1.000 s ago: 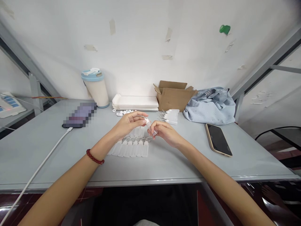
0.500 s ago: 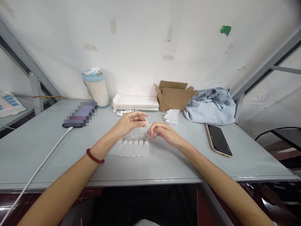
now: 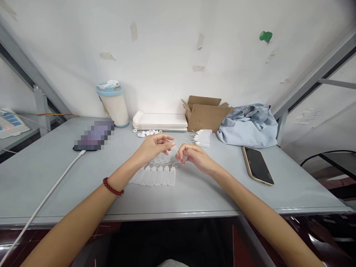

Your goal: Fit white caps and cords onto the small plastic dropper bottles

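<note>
Above the desk, my right hand point(image 3: 194, 156) grips a small translucent plastic bottle point(image 3: 182, 156), tilted with its top toward my left hand. The fingers of my left hand point(image 3: 155, 146) are pinched at the bottle's top end; whether a cap is between them is too small to tell. Below my hands lies a row of similar small bottles point(image 3: 160, 175), with thin white cords at their tops. Partly hidden behind my left hand are more clear bottles point(image 3: 162, 157). Several small white caps point(image 3: 148, 132) lie just beyond that hand.
More bottles with cords point(image 3: 203, 138) lie before an open cardboard box point(image 3: 208, 116). Stacked white trays point(image 3: 161, 121), a tumbler point(image 3: 114, 105) and a light blue cloth point(image 3: 247, 128) stand along the wall. One phone point(image 3: 258, 165) lies right; another phone point(image 3: 94, 137), with a cable, lies left.
My left fingers have shifted slightly at the top of the bottle. The right hand keeps its grip in nearly the same place, and the things on the desk stay put.
</note>
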`<action>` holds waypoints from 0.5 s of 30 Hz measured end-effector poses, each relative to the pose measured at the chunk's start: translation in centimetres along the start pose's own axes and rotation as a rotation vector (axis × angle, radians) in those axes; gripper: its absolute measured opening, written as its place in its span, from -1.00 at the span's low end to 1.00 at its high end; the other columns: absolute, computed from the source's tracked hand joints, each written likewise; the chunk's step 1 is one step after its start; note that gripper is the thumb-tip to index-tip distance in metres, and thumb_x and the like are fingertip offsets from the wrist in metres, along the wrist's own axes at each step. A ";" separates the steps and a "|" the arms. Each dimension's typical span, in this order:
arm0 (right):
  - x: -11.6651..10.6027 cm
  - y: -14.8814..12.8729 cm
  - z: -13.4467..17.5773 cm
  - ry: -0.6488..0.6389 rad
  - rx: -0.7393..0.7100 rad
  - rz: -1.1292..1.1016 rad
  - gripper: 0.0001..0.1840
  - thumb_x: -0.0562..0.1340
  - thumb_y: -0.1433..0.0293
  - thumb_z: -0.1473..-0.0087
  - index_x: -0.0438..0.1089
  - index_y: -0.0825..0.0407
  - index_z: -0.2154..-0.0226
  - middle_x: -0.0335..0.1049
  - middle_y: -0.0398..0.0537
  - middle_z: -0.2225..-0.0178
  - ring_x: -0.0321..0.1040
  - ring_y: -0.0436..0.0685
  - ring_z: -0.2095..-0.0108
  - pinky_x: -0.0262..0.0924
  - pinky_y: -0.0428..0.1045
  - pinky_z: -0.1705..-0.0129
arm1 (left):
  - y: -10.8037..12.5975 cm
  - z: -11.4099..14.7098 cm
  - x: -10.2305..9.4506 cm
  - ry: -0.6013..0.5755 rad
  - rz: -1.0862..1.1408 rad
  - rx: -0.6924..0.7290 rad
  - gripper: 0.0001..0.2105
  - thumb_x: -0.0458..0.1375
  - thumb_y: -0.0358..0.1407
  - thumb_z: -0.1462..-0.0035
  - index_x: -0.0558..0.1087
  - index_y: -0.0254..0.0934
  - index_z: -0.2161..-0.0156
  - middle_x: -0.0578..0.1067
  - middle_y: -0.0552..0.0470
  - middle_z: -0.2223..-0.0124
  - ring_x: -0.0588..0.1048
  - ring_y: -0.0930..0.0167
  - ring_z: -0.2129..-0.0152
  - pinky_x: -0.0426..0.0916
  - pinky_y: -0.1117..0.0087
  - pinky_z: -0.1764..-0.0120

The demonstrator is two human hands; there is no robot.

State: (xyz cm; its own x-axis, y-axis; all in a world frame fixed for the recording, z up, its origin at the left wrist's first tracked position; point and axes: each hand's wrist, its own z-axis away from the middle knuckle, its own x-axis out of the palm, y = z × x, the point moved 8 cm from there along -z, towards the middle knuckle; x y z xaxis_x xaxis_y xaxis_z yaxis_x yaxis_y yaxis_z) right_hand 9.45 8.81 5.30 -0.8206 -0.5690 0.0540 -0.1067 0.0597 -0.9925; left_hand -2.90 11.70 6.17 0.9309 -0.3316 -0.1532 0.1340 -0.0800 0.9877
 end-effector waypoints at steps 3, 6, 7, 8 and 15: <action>-0.1 0.1 0.0 0.010 0.007 0.018 -0.80 0.06 0.44 -0.04 0.32 0.07 0.53 0.29 -0.13 0.50 0.20 0.00 0.44 0.12 -0.07 0.37 | 0.0 0.0 0.1 -0.008 -0.017 0.006 -0.65 0.32 -0.17 0.07 0.48 -0.26 0.16 0.49 0.08 0.41 0.47 0.41 0.46 0.38 0.29 0.25; -0.1 0.1 0.0 0.009 0.004 -0.001 -0.81 0.07 0.44 -0.04 0.32 0.06 0.53 0.29 -0.13 0.50 0.20 0.01 0.44 0.11 -0.06 0.38 | 0.3 -0.1 0.1 -0.047 0.059 0.064 -0.65 0.34 -0.25 0.09 0.47 -0.23 0.14 0.51 0.05 0.30 0.48 0.39 0.30 0.36 0.29 0.13; -0.1 0.1 0.0 0.009 0.005 -0.009 -0.82 0.07 0.44 -0.04 0.32 0.06 0.53 0.29 -0.13 0.50 0.20 0.01 0.45 0.11 -0.06 0.38 | 0.4 -0.1 0.1 -0.064 0.081 0.078 -0.64 0.34 -0.26 0.10 0.47 -0.23 0.13 0.52 0.04 0.26 0.47 0.38 0.25 0.35 0.29 0.09; -0.1 0.1 0.0 0.010 0.006 -0.014 -0.82 0.07 0.45 -0.04 0.32 0.06 0.53 0.29 -0.13 0.50 0.20 0.01 0.45 0.11 -0.06 0.38 | 0.4 -0.1 0.1 -0.082 0.101 0.086 -0.63 0.35 -0.28 0.10 0.46 -0.23 0.12 0.52 0.02 0.22 0.46 0.37 0.20 0.33 0.28 0.06; -0.1 -0.1 0.0 0.002 -0.001 -0.014 -0.82 0.07 0.47 -0.03 0.32 0.07 0.53 0.28 -0.12 0.50 0.20 0.01 0.44 0.11 -0.06 0.37 | 0.4 0.1 0.3 -0.105 0.116 0.043 -0.62 0.30 -0.21 0.01 0.44 -0.22 0.05 0.54 -0.02 0.18 0.49 0.35 0.21 0.34 0.24 0.06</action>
State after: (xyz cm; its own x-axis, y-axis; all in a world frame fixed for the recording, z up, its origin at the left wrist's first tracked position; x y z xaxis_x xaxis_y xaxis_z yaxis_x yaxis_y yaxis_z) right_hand 9.53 8.86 5.38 -0.8202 -0.5680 0.0679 -0.1185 0.0526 -0.9916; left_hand -2.65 11.47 6.53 0.8982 -0.4374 -0.0429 0.0111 -0.0751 0.9971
